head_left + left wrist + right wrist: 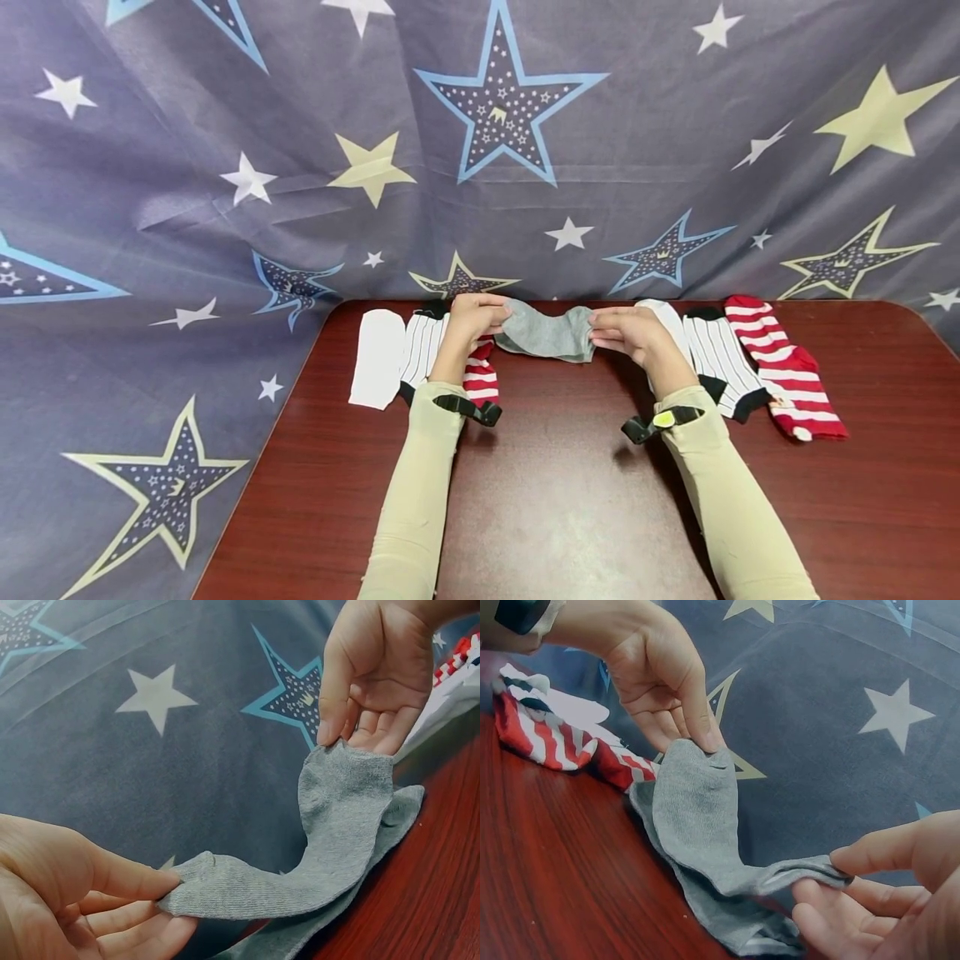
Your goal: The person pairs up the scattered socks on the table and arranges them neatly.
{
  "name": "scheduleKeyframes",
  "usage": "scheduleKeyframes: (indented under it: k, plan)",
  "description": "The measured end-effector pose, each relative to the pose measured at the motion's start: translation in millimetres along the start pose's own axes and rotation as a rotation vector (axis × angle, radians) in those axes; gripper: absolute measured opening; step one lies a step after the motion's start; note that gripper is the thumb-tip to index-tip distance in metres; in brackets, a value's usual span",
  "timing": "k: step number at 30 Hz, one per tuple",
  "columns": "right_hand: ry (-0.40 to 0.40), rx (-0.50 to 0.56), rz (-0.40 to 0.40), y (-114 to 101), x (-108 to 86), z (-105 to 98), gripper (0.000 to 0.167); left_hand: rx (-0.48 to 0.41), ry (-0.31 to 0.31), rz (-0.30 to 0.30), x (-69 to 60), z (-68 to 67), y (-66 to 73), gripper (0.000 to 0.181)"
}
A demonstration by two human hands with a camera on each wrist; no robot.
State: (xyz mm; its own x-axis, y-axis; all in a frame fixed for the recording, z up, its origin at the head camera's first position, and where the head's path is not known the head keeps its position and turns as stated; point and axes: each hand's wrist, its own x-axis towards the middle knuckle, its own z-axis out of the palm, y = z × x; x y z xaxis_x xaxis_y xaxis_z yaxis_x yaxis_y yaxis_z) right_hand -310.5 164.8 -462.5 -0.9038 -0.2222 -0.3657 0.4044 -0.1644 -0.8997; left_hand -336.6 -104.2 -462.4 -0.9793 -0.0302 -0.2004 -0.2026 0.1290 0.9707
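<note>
A grey sock (pixel 545 333) is stretched between both hands near the table's back edge. My left hand (pixel 474 321) pinches its left end between thumb and fingers; the left wrist view shows this hand (pixel 90 900) at lower left. The other end is pinched by my right hand (pixel 633 333), seen in the right wrist view as the hand (pixel 900 892) at lower right. Beneath the held sock, a second grey layer (pixel 705 900) rests at the table; whether it is a separate sock I cannot tell.
On the left lie a white sock (pixel 377 358), a striped black-and-white sock (pixel 423 346) and a red-and-white sock (pixel 482 379), partly behind my left arm. To the right are another white sock (pixel 666 321), striped sock (pixel 720 358) and red-and-white sock (pixel 787 367). A star-patterned cloth (pixel 480 217) hangs behind the table (pixel 555 500).
</note>
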Motion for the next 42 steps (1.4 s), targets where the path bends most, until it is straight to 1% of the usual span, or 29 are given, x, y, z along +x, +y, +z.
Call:
scheduleKeyframes:
  k: [5,8,12,16,20,22,25,29,32,35,39,42]
  plan:
    - [0.027,-0.057,-0.011,1.1,0.4,1.4,0.009,0.031,0.037,0.018,-0.3,0.3,-1.1,0.021]
    - [0.049,-0.09,-0.018,2.0,0.4,2.1,0.015,0.055,0.063,0.032,-0.8,0.4,-2.5,0.019]
    - [0.081,-0.133,-0.026,3.3,-0.1,2.5,0.028,0.085,0.094,0.05,-1.5,0.4,-4.7,0.015]
    - [0.117,-0.176,-0.031,4.6,-0.7,2.6,0.035,0.122,0.107,0.032,-2.7,-0.7,-5.1,0.013]
    - [0.143,-0.196,-0.039,7.5,1.6,1.3,0.032,0.182,0.119,0.001,-4.5,-1.9,-3.4,0.012]
    - [0.151,-0.205,-0.045,9.3,3.1,0.7,0.03,0.221,0.134,-0.006,-5.0,-1.9,-2.9,0.01]
    - [0.167,-0.223,-0.056,11.6,4.6,0.4,0.028,0.305,0.162,-0.013,-4.3,-1.5,-3.4,0.009]
    - [0.194,-0.25,-0.072,14.5,6.6,0.2,0.024,0.461,0.204,-0.004,-2.3,-1.4,-5.9,0.009]
    - [0.22,-0.281,-0.088,16.6,7.4,0.3,0.022,0.548,0.228,0.002,-1.5,-2.0,-7.5,0.009]
    - [0.252,-0.324,-0.103,18.8,7.7,0.7,0.024,0.569,0.242,-0.003,-1.4,-3.0,-7.8,0.009]
    - [0.285,-0.37,-0.113,20.9,8.5,1.8,0.028,0.55,0.243,-0.03,-0.9,-3.8,-7.4,0.009]
    - [0.297,-0.385,-0.112,21.3,9.7,2.5,0.028,0.579,0.24,-0.041,-0.2,-3.5,-7.6,0.01]
